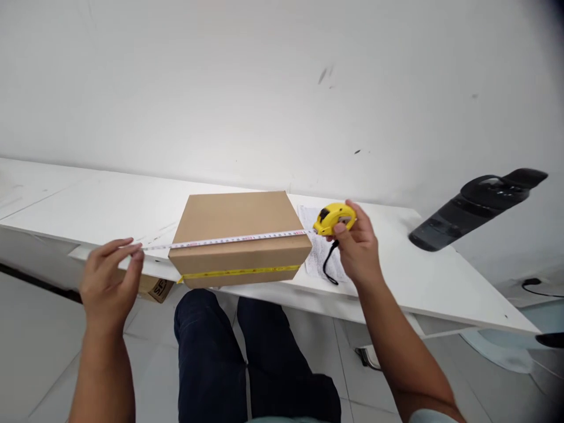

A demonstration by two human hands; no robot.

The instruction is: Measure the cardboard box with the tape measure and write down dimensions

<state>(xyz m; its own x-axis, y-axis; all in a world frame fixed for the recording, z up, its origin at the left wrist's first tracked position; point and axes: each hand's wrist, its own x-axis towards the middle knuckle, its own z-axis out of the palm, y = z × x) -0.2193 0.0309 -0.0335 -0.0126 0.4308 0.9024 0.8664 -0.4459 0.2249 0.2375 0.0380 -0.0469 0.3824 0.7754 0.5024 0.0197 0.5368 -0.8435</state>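
A closed brown cardboard box (238, 214) sits at the front edge of the white table, with a yellow strip (242, 273) across its near side. My right hand (358, 247) grips the yellow case of a tape measure (337, 218) just past the box's right side, its black wrist strap (328, 267) hanging down. The white blade (238, 238) runs leftward over the box top, near its front edge. To the left of the box, my left hand (112, 279) pinches the blade's free end between thumb and fingers.
Printed paper (315, 258) lies on the table (396, 270), partly behind the box and strap. A dark water bottle (467, 211) stands at the right. Another cardboard box (156, 288) is below the table at left. The wall (264, 88) rises behind; my legs (215, 352) are under the front edge.
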